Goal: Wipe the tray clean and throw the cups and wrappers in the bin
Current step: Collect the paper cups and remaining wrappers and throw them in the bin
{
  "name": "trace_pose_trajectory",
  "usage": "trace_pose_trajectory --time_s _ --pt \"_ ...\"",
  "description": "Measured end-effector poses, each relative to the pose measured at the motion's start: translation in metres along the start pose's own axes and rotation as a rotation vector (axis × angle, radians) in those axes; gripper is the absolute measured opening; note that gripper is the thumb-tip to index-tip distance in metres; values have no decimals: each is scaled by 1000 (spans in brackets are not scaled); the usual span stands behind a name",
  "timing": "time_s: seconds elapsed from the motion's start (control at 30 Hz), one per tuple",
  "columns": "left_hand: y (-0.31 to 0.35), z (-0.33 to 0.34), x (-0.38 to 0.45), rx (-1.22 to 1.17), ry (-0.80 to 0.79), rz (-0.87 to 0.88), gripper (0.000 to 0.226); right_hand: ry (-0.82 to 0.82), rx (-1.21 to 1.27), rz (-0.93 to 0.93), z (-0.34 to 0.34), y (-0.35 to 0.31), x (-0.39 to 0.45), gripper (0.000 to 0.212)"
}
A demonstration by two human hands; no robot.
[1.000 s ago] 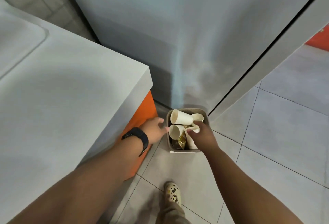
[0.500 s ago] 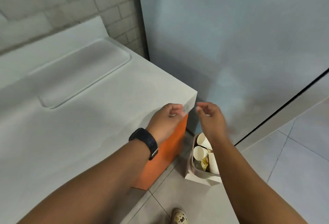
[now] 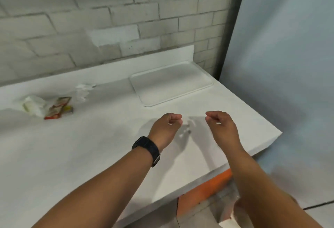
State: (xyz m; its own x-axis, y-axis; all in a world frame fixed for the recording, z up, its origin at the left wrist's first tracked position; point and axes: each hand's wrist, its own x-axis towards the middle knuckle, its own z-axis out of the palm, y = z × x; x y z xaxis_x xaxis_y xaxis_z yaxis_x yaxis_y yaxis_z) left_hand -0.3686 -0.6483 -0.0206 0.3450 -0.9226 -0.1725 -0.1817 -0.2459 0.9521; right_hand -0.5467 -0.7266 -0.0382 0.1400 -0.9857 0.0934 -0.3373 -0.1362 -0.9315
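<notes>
A white rectangular tray (image 3: 171, 83) lies flat on the white counter (image 3: 90, 146) near the back right corner, with nothing on it. My left hand (image 3: 165, 128), with a black watch on the wrist, hovers over the counter in front of the tray, fingers loosely curled and holding nothing. My right hand (image 3: 221, 124) hovers beside it, likewise curled and holding nothing. At the counter's far left lie a tissue pack (image 3: 34, 107) and a red-and-white wrapper (image 3: 57, 108). A crumpled white tissue (image 3: 84, 90) lies behind them. The bin is hidden below my right arm.
A grey brick wall (image 3: 108, 19) backs the counter. A pale grey panel (image 3: 280, 64) stands to the right. The counter's right edge and corner (image 3: 278, 133) drop off above an orange cabinet side (image 3: 204, 193) and the tiled floor.
My hands left the bin on the floor, where cups and wrappers now lie, and rose over the counter. My view lifted from the floor to the counter and tray.
</notes>
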Motion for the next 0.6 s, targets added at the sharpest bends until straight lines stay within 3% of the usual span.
trace_pose_trajectory --time_s 0.4,0.6 --pt "-69 -244 -14 26 325 -90 14 -329 -37 -118 229 -87 -22 13" --pt "-97 -326 -19 2 421 -130 16 -464 -125 -132 312 -108 -31 17"
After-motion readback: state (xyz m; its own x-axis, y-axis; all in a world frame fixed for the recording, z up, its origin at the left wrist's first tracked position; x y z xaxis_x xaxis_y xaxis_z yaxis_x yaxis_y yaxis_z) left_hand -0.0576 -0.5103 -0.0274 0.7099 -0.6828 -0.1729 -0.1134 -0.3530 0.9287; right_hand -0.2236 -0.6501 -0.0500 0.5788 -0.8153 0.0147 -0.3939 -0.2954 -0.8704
